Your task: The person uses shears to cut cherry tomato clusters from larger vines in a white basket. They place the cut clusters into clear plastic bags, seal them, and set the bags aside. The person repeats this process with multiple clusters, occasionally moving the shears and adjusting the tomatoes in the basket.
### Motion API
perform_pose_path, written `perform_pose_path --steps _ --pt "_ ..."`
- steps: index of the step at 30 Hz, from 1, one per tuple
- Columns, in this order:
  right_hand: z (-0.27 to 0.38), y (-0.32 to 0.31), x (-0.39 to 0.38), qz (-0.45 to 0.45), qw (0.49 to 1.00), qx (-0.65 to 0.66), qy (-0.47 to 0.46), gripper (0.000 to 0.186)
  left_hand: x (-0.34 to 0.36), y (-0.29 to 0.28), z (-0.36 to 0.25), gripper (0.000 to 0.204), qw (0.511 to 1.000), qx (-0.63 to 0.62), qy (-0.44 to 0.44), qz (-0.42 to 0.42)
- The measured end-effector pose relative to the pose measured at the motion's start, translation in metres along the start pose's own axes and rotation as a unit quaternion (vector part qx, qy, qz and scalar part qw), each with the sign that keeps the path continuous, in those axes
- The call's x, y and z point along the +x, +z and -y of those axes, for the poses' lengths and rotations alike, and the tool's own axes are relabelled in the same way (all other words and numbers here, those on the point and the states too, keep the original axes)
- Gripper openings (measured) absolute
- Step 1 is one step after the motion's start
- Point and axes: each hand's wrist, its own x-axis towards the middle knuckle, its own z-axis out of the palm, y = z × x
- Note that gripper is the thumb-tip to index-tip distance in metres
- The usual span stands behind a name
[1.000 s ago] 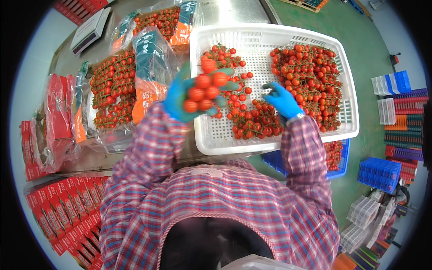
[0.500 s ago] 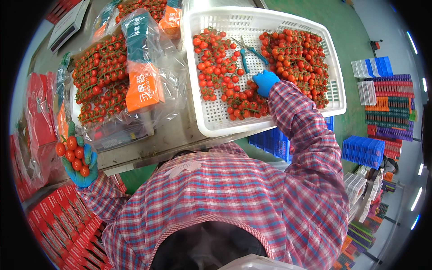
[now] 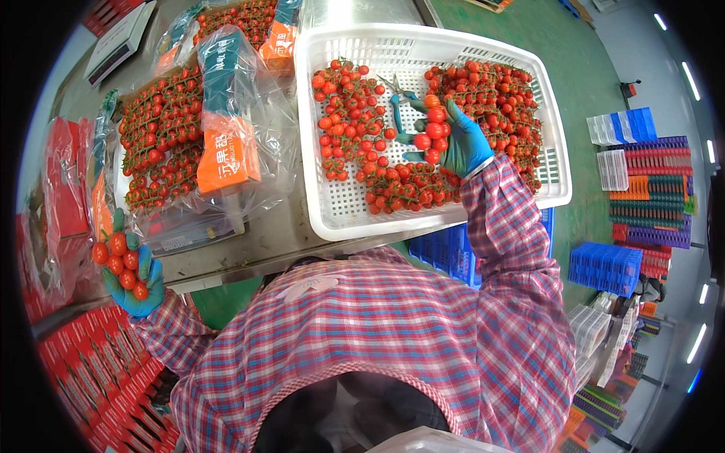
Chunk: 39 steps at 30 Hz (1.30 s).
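In a blue glove, my right hand (image 3: 467, 143) holds up a cherry tomato truss (image 3: 434, 130) over the white perforated crate (image 3: 555, 124); palm and fingers cradle its stem side. Beside these fingers, teal-handled snips (image 3: 396, 112) lie in the crate. More cherry tomato trusses (image 3: 351, 113) form a loose row to the left, and a thick pile (image 3: 510, 102) fills the crate's right side. At far left, away from the table edge, my left hand (image 3: 142, 296), also gloved, is curled around a small cherry tomato truss (image 3: 118, 263).
Left of the crate stands a box of cherry tomato trusses (image 3: 162, 128) with clear film and an orange-and-teal sleeve (image 3: 229, 151). Another such box (image 3: 242, 21) is behind it. Red flat cartons (image 3: 91, 370) are stacked at lower left. Blue crates (image 3: 445, 253) stand below the table.
My right hand has turned over and lifted a cherry tomato truss from the crate's lower middle. My left hand keeps its truss in nearly the same place. The view has shifted slightly.
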Motion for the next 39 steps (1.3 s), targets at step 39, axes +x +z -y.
perform_pose_path --steps 39 --pt "-0.08 0.046 -0.072 -0.26 0.684 -0.64 -0.235 0.028 0.152 -0.38 -0.423 0.055 0.544 0.818 -0.166 -0.087"
